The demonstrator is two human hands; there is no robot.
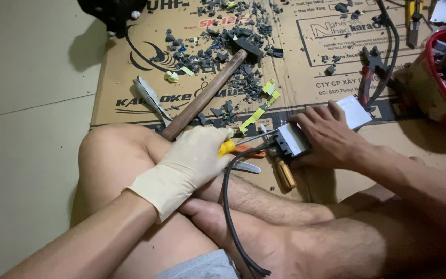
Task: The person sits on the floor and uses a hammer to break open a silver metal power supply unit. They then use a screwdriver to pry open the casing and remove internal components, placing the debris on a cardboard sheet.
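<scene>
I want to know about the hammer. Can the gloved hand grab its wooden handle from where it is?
Probably yes. The gloved left hand lies right beside the near end of the hammer handle, with nothing between them. But it is already gripping a yellow-handled screwdriver, so it would likely need to drop that first.

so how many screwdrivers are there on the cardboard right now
2 that I can make out: one with a yellow handle gripped in the gloved left hand, its tip at the white box under the right hand; one amber-handled lying below. Others may be hidden.
</scene>
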